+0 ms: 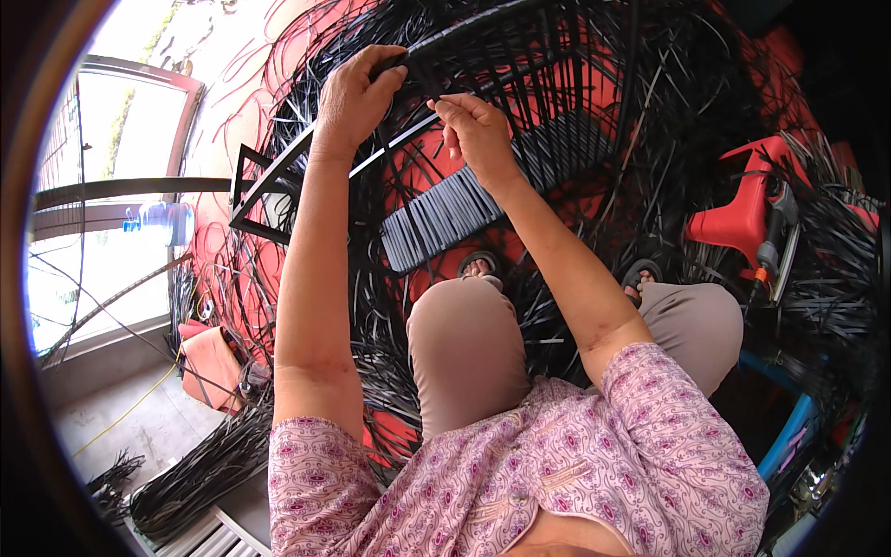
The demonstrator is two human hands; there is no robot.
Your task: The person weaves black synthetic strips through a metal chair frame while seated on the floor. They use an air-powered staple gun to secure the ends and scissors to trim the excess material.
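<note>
Part-woven frame (557, 153) — directly under both hands (355, 102) (478, 137)

Frame (399, 143) amid strips (673, 139) — tool (782, 215) right.

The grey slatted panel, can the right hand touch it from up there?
Probably yes: the right hand looks close to the grey slatted panel, and nothing covers the panel's left end. Depth is hard to judge.

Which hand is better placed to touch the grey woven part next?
Probably the right hand: it looks closer to the grey woven panel. The left hand is farther from it, up by the black frame.
</note>
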